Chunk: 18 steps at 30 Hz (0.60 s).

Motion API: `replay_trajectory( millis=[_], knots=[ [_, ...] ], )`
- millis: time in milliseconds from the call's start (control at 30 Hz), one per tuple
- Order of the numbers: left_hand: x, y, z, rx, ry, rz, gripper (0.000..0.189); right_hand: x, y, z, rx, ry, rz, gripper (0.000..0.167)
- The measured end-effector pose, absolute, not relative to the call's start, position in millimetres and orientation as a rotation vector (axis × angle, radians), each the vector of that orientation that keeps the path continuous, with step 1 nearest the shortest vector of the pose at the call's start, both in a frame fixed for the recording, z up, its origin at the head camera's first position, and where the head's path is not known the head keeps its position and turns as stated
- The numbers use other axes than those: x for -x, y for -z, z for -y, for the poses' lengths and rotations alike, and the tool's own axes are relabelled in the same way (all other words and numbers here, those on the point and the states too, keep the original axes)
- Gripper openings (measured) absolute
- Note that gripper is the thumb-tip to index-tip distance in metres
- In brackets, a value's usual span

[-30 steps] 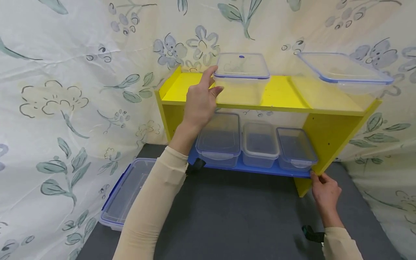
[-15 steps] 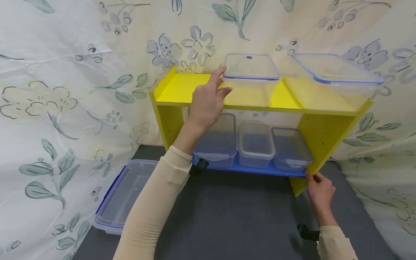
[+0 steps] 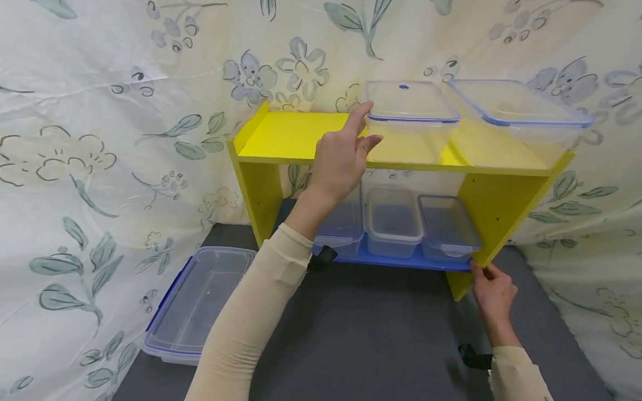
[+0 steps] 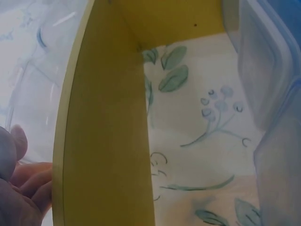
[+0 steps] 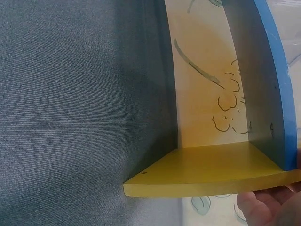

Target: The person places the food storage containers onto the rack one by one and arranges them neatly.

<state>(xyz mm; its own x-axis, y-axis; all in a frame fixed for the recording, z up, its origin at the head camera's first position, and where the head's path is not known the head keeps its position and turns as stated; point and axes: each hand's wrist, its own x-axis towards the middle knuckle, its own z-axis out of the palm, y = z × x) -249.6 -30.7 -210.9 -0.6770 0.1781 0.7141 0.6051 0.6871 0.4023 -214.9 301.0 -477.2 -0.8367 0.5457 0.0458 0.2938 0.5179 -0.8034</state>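
A clear lidded food container [image 3: 408, 125] with a blue seal stands on the top board of a yellow shelf unit [image 3: 293, 136]. My left hand [image 3: 341, 159] touches its left side, index finger and thumb extended. In the left wrist view, the fingers of my left hand [image 4: 26, 181] show beyond the top board, beside the clear plastic. My right hand [image 3: 494, 292] grips the edge of the unit's right side panel, level with the blue lower board [image 3: 381, 258]. In the right wrist view, the fingers of my right hand [image 5: 268, 205] lie against the outside of that yellow panel.
A wider clear container [image 3: 526, 106] stands at the right end of the top board. Three lidded containers, one a frosted box [image 3: 393, 220], line the lower board. Another container [image 3: 200, 301] lies left on the dark tabletop [image 3: 371, 334]. Flowered cloth [image 3: 165, 111] hangs behind.
My left hand and the container it touches have slid right along the top board, closer to the wider container. My right hand has stayed at the side panel.
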Motion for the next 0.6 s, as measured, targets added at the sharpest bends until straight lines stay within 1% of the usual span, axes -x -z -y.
replay_trajectory(
  millis=[267, 600],
  knots=[
    [250.0, 213.3, 21.0, 0.636, 0.839, 2.199, 0.056, 215.1, 476.3, -300.9, 0.684, -1.202, 2.464, 0.049],
    [250.4, 212.5, 20.1, 0.667, 0.891, 2.191, 0.054, 213.8, 475.4, -299.8, 0.682, -1.207, 2.447, 0.048]
  ],
)
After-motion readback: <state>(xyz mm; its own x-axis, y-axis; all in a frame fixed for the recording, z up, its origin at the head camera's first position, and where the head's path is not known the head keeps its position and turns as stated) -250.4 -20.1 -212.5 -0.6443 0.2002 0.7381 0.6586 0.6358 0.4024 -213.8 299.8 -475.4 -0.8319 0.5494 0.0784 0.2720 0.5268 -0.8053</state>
